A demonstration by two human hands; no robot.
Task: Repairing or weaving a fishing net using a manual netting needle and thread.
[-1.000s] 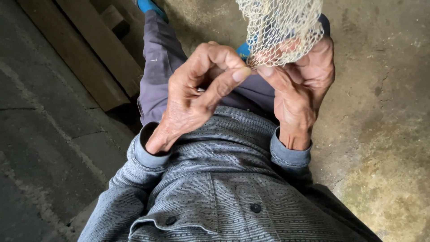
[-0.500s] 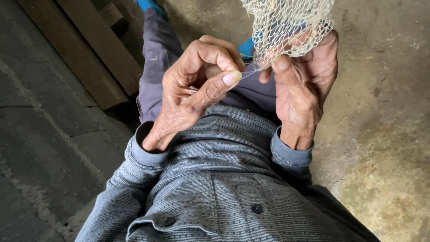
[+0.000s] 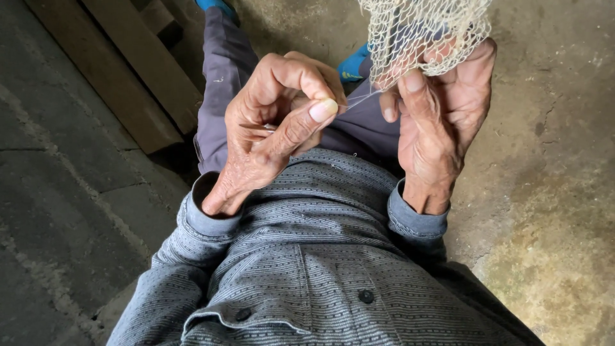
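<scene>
A pale cream net of fine mesh hangs down from the top of the view. My right hand grips its lower edge, thumb pressed against the mesh. A thin pale thread runs from the net to my left hand, which pinches it between thumb and bent fingers. A small slim tool seems to lie inside the left fist, mostly hidden. Both hands are held close together above my lap.
I sit in a grey striped shirt and purple-grey trousers, with blue footwear below. Wooden planks lie at the upper left on a concrete floor. Dark stone slabs fill the left side.
Both hands have shifted slightly right and up. The left hand has drawn away from the net, so a short length of thread now shows between the hands.
</scene>
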